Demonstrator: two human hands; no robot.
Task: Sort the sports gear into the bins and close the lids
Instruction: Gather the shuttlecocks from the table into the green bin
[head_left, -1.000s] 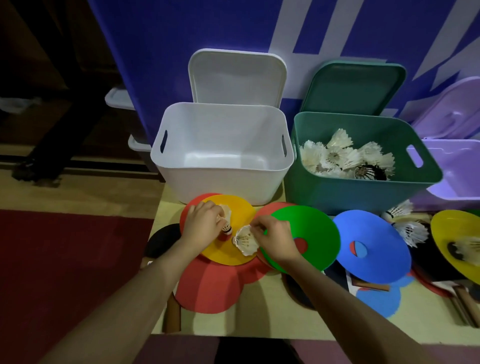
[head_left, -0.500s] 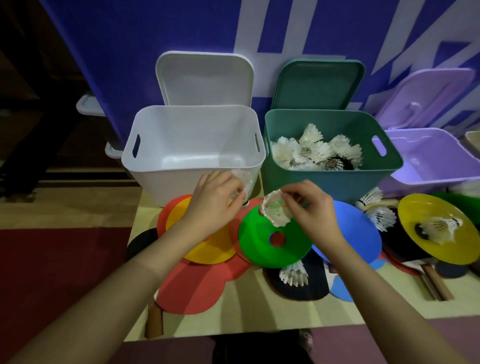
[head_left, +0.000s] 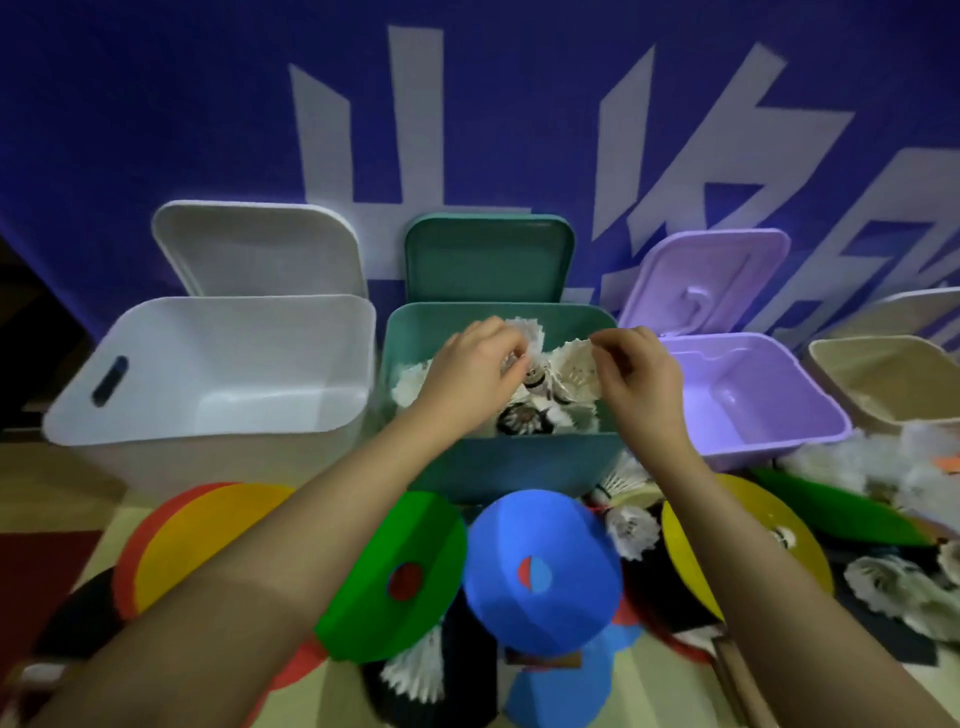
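Half a second ago my hands were low over the coloured discs at the front of the worktop; now both are raised over the open green bin (head_left: 498, 467), each with a shuttlecock. My left hand (head_left: 475, 371) has its fingers curled round one white feathered shuttlecock (head_left: 530, 332), whose skirt shows just past my knuckles. My right hand (head_left: 641, 376) pinches the rim of a second shuttlecock (head_left: 574, 366), feathers fanned out, cork pointing down into the bin. Beneath them lies a heap of white shuttlecocks (head_left: 410, 382) with dark-banded corks, inside the green bin. Its lid (head_left: 488, 260) stands open against the blue wall behind. The white bin (head_left: 218, 374) is on the left, the purple bin (head_left: 748, 395) on the right, both with lids up. The green disc (head_left: 400, 571), blue disc (head_left: 540, 566) and yellow disc (head_left: 743, 545) remain on the worktop (head_left: 654, 686) in front, with loose shuttlecocks beside them.
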